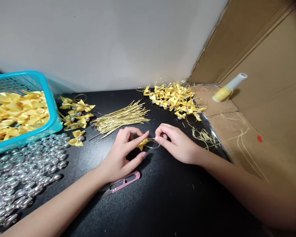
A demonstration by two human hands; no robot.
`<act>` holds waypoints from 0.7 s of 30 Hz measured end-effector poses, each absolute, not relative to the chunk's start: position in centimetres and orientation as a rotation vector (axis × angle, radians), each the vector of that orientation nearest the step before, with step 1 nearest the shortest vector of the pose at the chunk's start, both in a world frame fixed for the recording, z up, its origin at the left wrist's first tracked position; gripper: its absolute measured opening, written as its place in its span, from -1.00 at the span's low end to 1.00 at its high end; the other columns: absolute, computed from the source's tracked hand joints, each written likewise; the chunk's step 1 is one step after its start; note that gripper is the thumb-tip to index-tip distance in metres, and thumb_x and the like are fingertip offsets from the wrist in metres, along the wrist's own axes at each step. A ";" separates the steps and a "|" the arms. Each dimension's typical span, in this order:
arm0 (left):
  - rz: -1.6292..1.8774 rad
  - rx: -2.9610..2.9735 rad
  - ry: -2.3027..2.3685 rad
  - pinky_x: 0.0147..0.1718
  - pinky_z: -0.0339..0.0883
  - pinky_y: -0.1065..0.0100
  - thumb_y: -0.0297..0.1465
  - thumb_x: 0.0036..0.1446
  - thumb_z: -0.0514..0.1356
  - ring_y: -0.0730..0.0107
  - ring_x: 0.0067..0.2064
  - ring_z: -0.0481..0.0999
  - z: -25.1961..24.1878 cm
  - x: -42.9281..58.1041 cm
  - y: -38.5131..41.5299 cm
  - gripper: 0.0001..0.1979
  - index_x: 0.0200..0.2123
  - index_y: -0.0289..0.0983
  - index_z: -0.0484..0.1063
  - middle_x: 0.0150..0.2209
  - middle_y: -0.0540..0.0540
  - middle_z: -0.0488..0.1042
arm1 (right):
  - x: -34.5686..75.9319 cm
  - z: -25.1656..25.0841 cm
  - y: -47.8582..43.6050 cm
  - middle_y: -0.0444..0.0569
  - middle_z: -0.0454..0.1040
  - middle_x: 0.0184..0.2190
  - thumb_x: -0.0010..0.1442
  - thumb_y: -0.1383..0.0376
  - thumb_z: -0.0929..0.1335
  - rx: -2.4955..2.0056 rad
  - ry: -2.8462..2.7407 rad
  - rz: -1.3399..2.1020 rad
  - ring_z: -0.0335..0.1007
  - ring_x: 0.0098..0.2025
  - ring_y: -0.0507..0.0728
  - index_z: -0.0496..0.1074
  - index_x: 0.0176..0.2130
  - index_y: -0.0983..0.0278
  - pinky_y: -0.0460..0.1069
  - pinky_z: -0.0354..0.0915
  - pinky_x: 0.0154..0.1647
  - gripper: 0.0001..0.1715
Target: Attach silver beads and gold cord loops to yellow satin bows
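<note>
My left hand [124, 149] hovers over the table with thumb and index finger apart. Beneath its index finger lies a yellow ribbon bow [142, 145], partly hidden by the fingers. A loop of thin gold cord [153, 147] runs from this bow toward the right. My right hand [179, 143] is closed, pinching the cord's end between thumb and fingertips. Pink-handled thread snips [125, 182] lie below my left hand, their blades partly covered by the wrist.
Left: a turquoise basket [43, 85] of yellow bows and many silver beads [27, 177]. Behind: gold cord lengths [123, 118] and finished bows with beads [174, 97]. Right: cord scraps [204, 136], a thread spool [229, 87] and cardboard [266, 82].
</note>
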State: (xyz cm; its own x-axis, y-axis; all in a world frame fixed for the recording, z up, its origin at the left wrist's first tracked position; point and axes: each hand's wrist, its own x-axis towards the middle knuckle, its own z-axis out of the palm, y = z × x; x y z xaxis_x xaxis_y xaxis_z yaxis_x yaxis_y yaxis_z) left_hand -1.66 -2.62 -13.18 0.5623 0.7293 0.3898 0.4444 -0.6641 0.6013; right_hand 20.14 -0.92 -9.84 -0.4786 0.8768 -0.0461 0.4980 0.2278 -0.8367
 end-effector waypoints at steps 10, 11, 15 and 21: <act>1.032 1.885 0.914 -0.27 0.41 0.38 -0.53 0.18 0.22 0.39 -0.26 0.55 -13.5 -1.9 -2.1 -0.74 -0.13 -0.12 0.60 -0.25 -0.06 0.57 | 20.2 -9.9 -1.0 -0.09 0.32 -0.35 0.27 0.40 0.24 -1.311 -2.233 1.046 0.21 -0.31 0.06 0.23 -0.39 0.25 0.00 0.13 -0.24 -0.83; 1.037 1.869 0.935 -0.30 0.42 0.39 -0.52 0.16 0.24 0.40 -0.29 0.56 -13.5 -1.9 -2.2 -0.78 -0.17 -0.14 0.61 -0.28 -0.06 0.59 | 20.1 -9.9 -1.1 -0.09 0.33 -0.34 0.28 0.40 0.24 -1.298 -2.240 1.039 0.22 -0.30 0.06 0.23 -0.38 0.25 0.01 0.13 -0.23 -0.83; 0.990 1.822 1.081 -0.45 0.37 0.41 -0.45 0.11 0.29 0.41 -0.42 0.54 -13.7 -1.5 -2.5 -0.94 -0.33 -0.25 0.60 -0.40 -0.06 0.61 | 19.9 -10.0 -1.3 -0.07 0.36 -0.32 0.28 0.39 0.23 -1.261 -2.281 0.996 0.25 -0.28 0.07 0.25 -0.37 0.26 0.03 0.15 -0.20 -0.85; 0.894 1.749 1.066 -0.53 0.20 0.44 -0.41 0.12 0.30 0.53 -0.53 0.32 -13.9 -0.9 -2.8 -0.86 -0.36 -0.27 0.36 -0.49 0.01 0.53 | 19.7 -10.3 -1.5 -0.07 0.37 -0.30 0.29 0.41 0.24 -1.255 -2.306 0.959 0.27 -0.25 0.08 0.24 -0.36 0.25 0.04 0.15 -0.17 -0.85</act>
